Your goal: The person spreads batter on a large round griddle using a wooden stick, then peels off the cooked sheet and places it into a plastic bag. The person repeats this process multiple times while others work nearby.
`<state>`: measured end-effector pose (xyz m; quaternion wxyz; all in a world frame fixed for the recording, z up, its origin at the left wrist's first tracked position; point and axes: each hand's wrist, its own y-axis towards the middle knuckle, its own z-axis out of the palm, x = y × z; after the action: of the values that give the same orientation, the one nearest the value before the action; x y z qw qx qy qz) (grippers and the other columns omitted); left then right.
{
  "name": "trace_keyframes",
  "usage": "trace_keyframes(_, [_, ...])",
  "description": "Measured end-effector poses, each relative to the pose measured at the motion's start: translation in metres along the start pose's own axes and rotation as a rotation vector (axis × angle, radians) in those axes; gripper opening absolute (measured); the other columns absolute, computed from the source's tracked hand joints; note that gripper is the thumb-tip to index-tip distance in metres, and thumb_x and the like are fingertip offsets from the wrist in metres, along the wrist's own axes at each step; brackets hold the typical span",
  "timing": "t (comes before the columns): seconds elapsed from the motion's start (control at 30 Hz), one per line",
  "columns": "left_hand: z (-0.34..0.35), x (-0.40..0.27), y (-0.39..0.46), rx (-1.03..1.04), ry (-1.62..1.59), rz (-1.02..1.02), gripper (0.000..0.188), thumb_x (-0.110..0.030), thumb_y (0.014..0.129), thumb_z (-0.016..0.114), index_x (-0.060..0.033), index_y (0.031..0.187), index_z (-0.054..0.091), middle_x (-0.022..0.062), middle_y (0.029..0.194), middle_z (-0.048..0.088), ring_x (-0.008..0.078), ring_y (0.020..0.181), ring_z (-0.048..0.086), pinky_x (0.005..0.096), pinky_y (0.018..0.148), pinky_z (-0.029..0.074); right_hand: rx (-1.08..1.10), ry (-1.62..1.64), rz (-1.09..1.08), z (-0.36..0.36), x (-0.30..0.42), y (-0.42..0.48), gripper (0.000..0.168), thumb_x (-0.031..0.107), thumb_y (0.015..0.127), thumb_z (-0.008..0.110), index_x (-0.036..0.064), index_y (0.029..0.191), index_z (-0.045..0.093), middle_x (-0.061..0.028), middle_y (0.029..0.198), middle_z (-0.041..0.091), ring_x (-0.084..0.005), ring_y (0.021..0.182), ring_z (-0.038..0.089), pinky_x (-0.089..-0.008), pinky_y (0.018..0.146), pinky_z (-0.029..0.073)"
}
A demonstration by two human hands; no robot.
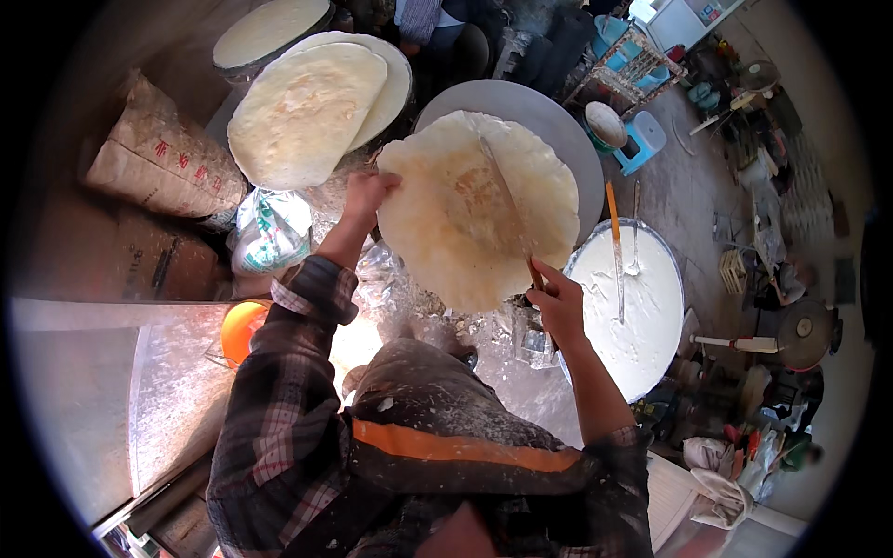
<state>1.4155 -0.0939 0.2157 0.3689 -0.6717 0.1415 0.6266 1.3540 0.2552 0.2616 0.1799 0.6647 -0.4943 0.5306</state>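
Observation:
A large thin flatbread (pixel 432 230), pale with browned patches, overhangs the near side of a round grey griddle (pixel 582 160). My left hand (pixel 366 199) pinches its left edge between thumb and fingers. In my right hand (pixel 558 303) is a long thin wooden stick (pixel 508 199), which crosses the flatbread from its near right edge towards its far edge. To the right of the griddle, a wide tub of white batter (pixel 656 300) holds a flat wooden paddle (pixel 616 240) and a ladle (pixel 634 244). Further flatbreads (pixel 300 118) lie stacked at the far left.
Another round flatbread (pixel 268 31) lies behind the stack. A paper sack (pixel 164 157), a plastic bag (pixel 272 227) and an orange bucket (pixel 241 331) stand left. Beyond the griddle are a person's sleeve (pixel 420 21), a blue stool (pixel 645 139) and a wooden rack (pixel 628 66).

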Motion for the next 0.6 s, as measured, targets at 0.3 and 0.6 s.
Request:
trace_keyframes(0.3, [0.003, -0.005, -0.003, 0.014, -0.019, 0.008, 0.016, -0.006, 0.069, 0.063, 0.0082, 0.075, 0.062, 0.0119, 0.070, 0.061, 0.0181, 0.059, 0.058, 0.0300, 0.053, 0.047, -0.035, -0.131, -0.191, 0.036, 0.002, 0.025, 0.055, 0.000, 0.068, 0.063, 0.009, 0.122, 0.056, 0.0002, 0.063, 0.054, -0.0055, 0.051, 0.044, -0.0229, 0.048, 0.036])
trace_keyframes(0.6, [0.005, -0.005, -0.002, 0.014, -0.047, 0.011, 0.014, -0.005, 0.068, 0.063, 0.0076, 0.072, 0.061, 0.0118, 0.071, 0.061, 0.0186, 0.060, 0.058, 0.0311, 0.056, 0.047, -0.085, -0.577, -0.468, 0.024, 0.018, 0.009, 0.043, 0.009, 0.072, 0.057, 0.014, 0.115, 0.059, -0.0175, 0.086, 0.064, -0.0309, 0.073, 0.062, -0.0377, 0.066, 0.049])
